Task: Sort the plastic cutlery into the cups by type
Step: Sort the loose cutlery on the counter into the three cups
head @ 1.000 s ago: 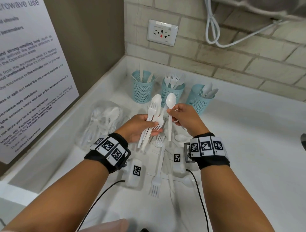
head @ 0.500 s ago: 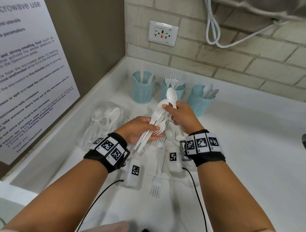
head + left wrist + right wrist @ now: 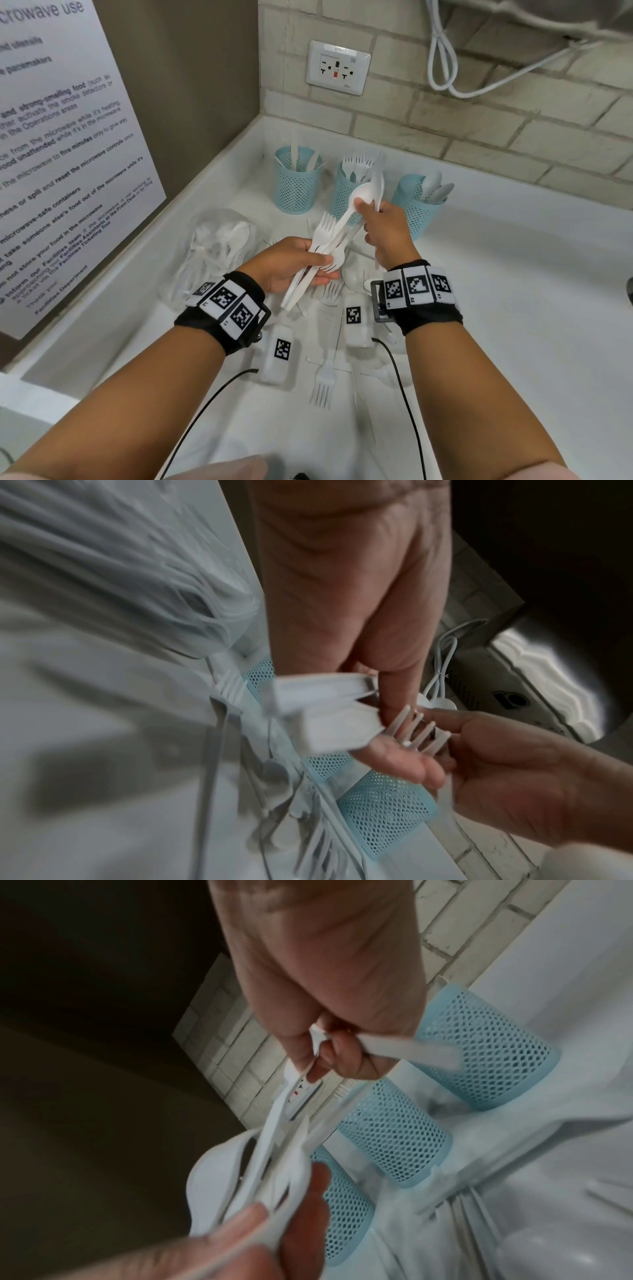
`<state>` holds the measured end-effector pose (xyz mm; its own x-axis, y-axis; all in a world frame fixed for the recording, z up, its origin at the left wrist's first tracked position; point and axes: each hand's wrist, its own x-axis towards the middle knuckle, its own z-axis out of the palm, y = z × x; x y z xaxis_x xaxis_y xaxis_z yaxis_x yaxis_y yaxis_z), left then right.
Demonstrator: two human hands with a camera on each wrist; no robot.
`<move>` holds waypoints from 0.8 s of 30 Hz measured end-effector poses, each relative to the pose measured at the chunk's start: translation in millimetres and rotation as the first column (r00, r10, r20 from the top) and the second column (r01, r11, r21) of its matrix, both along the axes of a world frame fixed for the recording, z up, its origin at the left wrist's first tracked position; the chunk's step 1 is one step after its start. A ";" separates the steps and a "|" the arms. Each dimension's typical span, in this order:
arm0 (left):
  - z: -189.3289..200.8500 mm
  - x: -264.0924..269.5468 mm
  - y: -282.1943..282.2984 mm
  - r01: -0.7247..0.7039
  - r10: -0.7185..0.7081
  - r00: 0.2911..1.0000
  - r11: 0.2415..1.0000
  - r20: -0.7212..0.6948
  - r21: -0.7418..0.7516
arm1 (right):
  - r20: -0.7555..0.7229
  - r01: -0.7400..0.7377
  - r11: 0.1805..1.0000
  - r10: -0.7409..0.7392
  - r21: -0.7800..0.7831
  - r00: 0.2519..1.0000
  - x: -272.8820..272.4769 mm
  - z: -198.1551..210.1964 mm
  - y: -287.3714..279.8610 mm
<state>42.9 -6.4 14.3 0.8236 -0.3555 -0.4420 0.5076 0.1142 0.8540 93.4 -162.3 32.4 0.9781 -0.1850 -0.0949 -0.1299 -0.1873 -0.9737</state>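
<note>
L hand (image 3: 291, 263) clutching cutlery bunch (image 3: 320, 260), R hand (image 3: 383, 229) pinching spoon (image 3: 359, 198) handle; light, slick plastic imo, grab mid-handle.

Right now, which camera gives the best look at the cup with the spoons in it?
The head view: the right-hand cup stands whole there, spoon bowls poking out. The right wrist view shows only its mesh side; the left wrist view shows a blurred patch of mesh.

On the white notice (image 3: 61, 144) by the counter's left edge I read "microwave use", "strong-smelling food", "five minutes", "microwave-safe containers", "Facilities Department". My wrist bands (image 3: 416, 286) and two white boxes (image 3: 282, 349) carry square coded markers.
</note>
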 end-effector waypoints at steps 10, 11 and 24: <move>-2.0 0.7 2.6 -0.046 0.046 0.999 0.999 -0.002 -0.025 | -0.086 0.183 0.647 -0.179 0.740 0.980 22.2 24.3 -20.6; -2.5 1.3 2.6 -0.049 0.049 0.999 0.999 -0.003 -0.024 | -0.093 0.208 0.603 -0.216 0.770 0.972 25.9 26.3 -24.9; 1.1 7.8 -1.0 -0.069 0.069 0.998 0.997 -0.009 -0.034 | 0.294 0.150 0.738 -0.435 0.658 0.851 74.8 40.0 -95.3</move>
